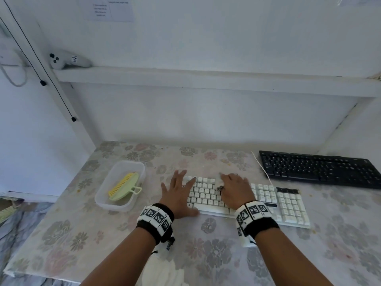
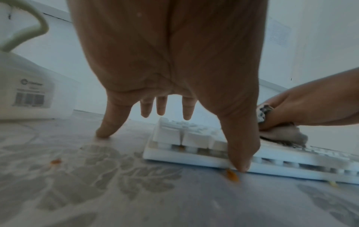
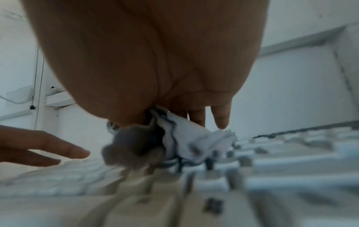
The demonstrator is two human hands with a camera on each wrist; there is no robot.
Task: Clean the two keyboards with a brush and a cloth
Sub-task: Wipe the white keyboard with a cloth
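On the flowered table [image 1: 68, 234], the spread left hand [image 1: 179, 195] steadies the white keyboard [image 1: 288, 211] while the right hand [image 1: 237, 190] grips a cloth [image 3: 186, 138], wiping; brush [image 1: 123, 186] lies in its tub [image 1: 115, 205], black keyboard [image 1: 321, 168] apparently remaining.

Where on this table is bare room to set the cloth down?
Free: the floral tablecloth in front of the white keyboard, and the strip between the clear plastic tub and the left hand. Crowded: the right side, where the black keyboard sits close behind the white one.

White controller [image 1: 68, 61] on shelf [image 1: 206, 79]; perhaps wall paper [image 1: 110, 9].
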